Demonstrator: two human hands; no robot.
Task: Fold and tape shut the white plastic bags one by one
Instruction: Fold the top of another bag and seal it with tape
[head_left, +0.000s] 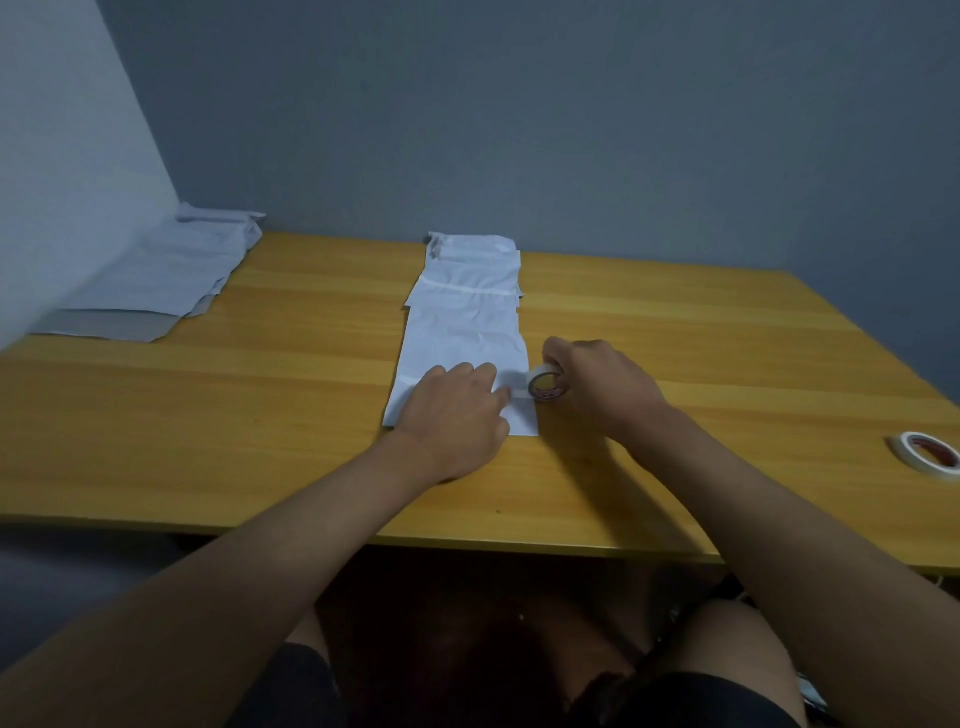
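Observation:
A folded white plastic bag (462, 353) lies in the middle of the wooden table (260, 415), on top of other folded bags (475, 260) that reach toward the wall. My left hand (457, 410) presses down on the bag's near part, fingers on a strip of tape. My right hand (597, 384) grips a small roll of white tape (545, 387) standing at the bag's right edge, with the strip running from the roll onto the bag.
A pile of flat white bags (156, 280) lies at the table's far left corner against the wall. A second tape roll (927, 457) lies flat near the right edge. My knees show below the table's front edge.

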